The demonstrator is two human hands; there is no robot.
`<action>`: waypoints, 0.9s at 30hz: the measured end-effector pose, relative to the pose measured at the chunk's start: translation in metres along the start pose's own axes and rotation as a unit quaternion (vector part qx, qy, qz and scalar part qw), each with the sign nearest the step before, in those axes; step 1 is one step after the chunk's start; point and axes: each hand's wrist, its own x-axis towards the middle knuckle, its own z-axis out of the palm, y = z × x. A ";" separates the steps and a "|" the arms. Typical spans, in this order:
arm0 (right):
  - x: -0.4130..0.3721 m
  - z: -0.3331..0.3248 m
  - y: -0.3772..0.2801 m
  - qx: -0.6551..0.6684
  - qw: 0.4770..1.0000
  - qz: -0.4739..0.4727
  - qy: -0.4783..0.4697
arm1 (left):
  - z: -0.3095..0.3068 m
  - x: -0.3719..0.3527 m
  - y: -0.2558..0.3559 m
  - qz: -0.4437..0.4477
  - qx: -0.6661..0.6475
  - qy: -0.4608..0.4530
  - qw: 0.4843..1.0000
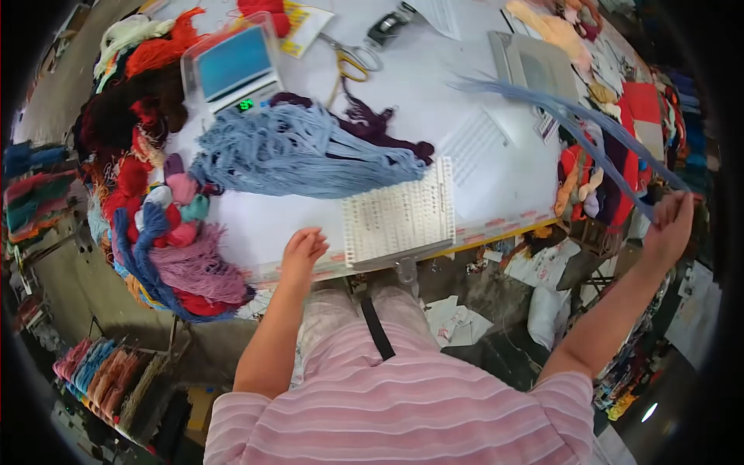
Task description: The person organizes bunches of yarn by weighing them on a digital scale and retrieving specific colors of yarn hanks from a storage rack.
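Stretched far out to the right, my right hand is closed on a bundle of blue yarn strands, whose loose ends trail leftward over the table. My left hand hovers at the table's front edge with its fingers curled; whether it pinches anything is too small to tell. Just beyond it lies a large light-blue yarn skein on the white table. A white card with rows of holes or marks sits at the front edge, partly under the skein's right end. Dark purple yarn lies behind the skein.
A digital scale with a blue tray stands at the back left. Scissors and a black device lie behind the skein. Coloured yarn piles line the left edge, with more yarn at the right. Yarn racks stand at lower left.
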 end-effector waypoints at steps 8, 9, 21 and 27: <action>-0.093 0.064 0.279 -0.246 0.927 0.174 -0.223 | 0.202 0.094 -0.128 0.107 0.182 -0.136 0.968; -0.103 0.068 0.330 -0.180 0.941 0.179 -0.223 | 0.216 0.108 -0.140 0.148 0.206 -0.118 0.960; -0.144 0.100 0.468 -0.152 0.953 0.086 -0.246 | 0.258 0.158 -0.150 0.260 0.479 0.049 0.837; -0.147 0.104 0.471 -0.144 0.948 0.182 -0.218 | 0.249 0.179 -0.134 0.198 0.471 -0.046 0.859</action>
